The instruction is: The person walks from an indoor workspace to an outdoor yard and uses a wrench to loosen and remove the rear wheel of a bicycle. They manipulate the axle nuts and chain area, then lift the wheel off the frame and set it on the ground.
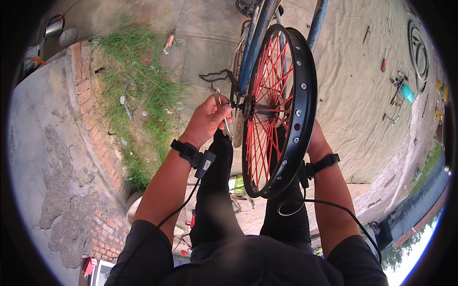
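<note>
In front of me stands a bicycle wheel with a black rim (309,90) and red spokes (262,143), bare of a tyre. It sits between the blue tubes of a bicycle frame (257,47). My left hand (206,119) is closed around a silver wrench (228,127), just left of the wheel's axle (237,106). A dark chain (214,76) hangs loosely above that hand. On the far side of the rim is my right hand (318,139). The wheel hides most of its fingers, so their grip cannot be made out.
A beige ground sheet (353,119) spreads to the right, with a screwdriver (383,64), a turquoise bottle (407,93), scattered tools and a black tyre (419,59). Grass (138,95) and a brick edging (85,86) run along the left. Cables hang from both wrist straps.
</note>
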A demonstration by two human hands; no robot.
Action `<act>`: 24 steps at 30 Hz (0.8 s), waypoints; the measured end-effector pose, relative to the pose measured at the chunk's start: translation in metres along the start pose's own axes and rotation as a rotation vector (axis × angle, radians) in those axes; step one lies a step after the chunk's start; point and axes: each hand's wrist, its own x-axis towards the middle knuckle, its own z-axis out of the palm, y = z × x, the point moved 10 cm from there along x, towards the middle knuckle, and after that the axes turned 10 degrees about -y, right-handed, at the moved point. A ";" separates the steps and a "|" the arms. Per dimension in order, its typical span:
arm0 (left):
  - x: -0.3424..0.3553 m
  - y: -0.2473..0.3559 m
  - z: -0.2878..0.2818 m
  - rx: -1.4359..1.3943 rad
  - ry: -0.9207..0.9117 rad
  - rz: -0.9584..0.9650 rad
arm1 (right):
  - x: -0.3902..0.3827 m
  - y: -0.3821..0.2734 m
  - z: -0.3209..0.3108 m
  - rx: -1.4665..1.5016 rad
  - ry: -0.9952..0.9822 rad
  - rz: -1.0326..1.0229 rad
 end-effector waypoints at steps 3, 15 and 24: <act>-0.002 0.001 0.001 -0.019 0.007 -0.006 | 0.000 0.000 0.000 0.002 -0.006 -0.007; -0.021 -0.007 -0.007 0.601 0.093 0.082 | -0.013 -0.043 -0.016 -0.393 0.129 -0.203; 0.005 0.014 -0.006 0.983 0.028 0.216 | 0.000 -0.030 -0.012 -0.436 0.029 -0.338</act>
